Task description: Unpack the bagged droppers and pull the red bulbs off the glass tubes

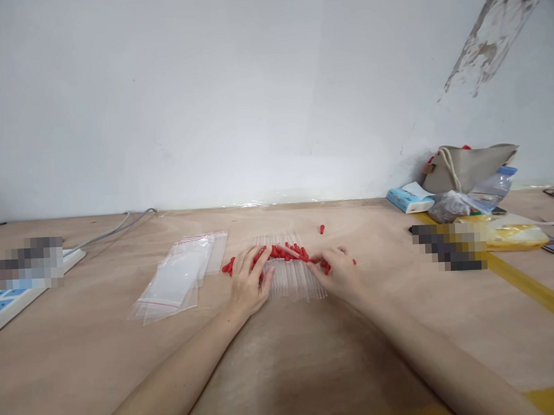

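A row of thin clear tubes [292,283] lies side by side on the wooden table, with a heap of small red rubber bulbs [288,251] across them. My left hand [249,282] rests over the left end of the row, fingers apart and curved down beside the bulbs. At the right end, my right hand [337,271] has its thumb and forefinger pinched on a red bulb at the heap's edge. One tube slants across the heap towards those fingertips; whether it is joined to the pinched bulb I cannot tell. More bulbs peek out beside both hands.
Clear zip bags [174,276] lie overlapping on the left. A single red bulb [322,229] lies behind the row. Far left is a power strip [72,259] with a grey cable. On the right are a tissue pack [409,198], a grey bag [480,168] and yellow packaging [517,237].
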### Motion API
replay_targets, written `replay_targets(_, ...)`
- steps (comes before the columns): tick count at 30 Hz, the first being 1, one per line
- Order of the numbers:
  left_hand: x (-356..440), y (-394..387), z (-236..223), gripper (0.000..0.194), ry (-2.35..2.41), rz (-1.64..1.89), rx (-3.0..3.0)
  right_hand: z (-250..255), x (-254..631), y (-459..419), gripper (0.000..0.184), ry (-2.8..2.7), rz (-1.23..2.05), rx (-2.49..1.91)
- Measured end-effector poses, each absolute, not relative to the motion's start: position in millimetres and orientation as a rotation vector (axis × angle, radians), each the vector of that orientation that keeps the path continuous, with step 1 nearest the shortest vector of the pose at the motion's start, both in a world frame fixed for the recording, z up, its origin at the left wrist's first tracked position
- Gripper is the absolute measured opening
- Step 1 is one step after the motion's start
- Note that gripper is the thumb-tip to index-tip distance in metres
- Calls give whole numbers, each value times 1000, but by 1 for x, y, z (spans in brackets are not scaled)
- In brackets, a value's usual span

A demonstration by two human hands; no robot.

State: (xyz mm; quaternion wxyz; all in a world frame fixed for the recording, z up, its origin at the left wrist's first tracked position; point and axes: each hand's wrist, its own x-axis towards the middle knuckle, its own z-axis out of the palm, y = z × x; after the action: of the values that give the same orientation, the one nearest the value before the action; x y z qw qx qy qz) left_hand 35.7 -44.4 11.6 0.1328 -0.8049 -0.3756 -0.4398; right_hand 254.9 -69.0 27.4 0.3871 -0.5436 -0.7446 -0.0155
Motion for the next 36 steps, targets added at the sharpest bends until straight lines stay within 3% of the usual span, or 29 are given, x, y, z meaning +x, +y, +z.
replay_targets(3,31,-52,11,41,-1001,-1134,-2361,11,253,-85,9,-1950,-215,-1160)
replay_targets(9,28,-59,14,16,-915,-1109,-2302,-4,252,-87,6,-1978,-359,-1050)
replay_targets(36,40,-66,10,15,-772,-966,-2486,-5,250,-90,14,-2202,-526,-983)
